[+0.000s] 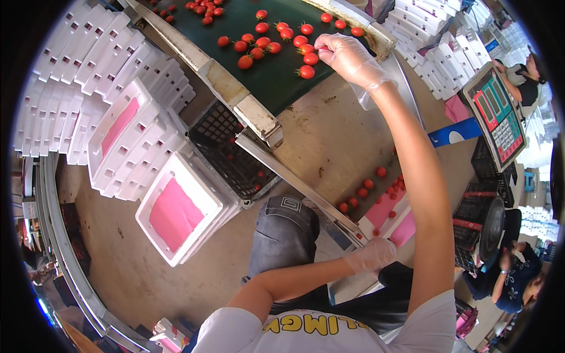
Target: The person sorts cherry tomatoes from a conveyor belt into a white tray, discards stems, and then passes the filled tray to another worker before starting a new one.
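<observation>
Bright red cherry tomatoes, some with green stems, lie scattered on a dark green conveyor belt. My right hand, in a clear plastic glove, is at the belt's right edge, fingertips pinched on a small red thing, seemingly a cherry tomato. Lower down, my gloved left hand rests at the near end of a white tray with pink lining; its fingers are partly hidden. More tomatoes lie on the tan surface beside that tray, and several are on the pink lining.
White foam trays with pink liners stand stacked at left, beside a black plastic crate. A metal rail runs by my knee. A digital scale display stands at right. Two people are at the far right.
</observation>
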`<state>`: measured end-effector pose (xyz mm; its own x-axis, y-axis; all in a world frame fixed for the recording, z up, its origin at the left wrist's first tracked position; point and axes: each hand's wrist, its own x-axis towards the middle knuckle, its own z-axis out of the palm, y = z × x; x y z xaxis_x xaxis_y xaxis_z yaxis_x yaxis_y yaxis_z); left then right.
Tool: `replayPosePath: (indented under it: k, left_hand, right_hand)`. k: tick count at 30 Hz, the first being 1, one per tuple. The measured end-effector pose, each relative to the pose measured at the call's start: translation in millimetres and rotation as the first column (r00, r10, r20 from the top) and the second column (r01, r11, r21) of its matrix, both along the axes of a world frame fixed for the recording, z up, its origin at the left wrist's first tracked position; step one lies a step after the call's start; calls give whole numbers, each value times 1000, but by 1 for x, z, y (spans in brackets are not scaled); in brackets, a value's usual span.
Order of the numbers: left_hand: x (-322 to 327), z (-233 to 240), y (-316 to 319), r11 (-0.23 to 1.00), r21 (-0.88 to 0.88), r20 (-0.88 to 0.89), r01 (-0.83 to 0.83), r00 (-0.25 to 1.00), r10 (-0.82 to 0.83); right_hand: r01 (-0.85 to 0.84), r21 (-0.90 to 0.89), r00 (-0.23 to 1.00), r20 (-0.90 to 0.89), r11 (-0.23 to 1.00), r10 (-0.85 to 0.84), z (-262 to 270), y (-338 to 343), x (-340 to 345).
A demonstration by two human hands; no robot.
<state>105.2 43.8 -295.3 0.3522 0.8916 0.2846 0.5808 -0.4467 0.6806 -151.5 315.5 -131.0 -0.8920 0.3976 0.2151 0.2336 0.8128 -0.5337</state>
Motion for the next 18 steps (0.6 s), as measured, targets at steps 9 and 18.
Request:
replayPosePath:
  k: [9, 18]
  left_hand:
    - [29, -37, -2, 997, 63, -110, -37, 993, 44]
    - [17, -13, 0, 994, -107, -38, 32, 999, -37]
  right_hand:
    - [121, 159, 988, -111, 980, -104, -22, -10, 45]
    - [110, 151, 941, -333, 982, -55, -18, -29, 42]
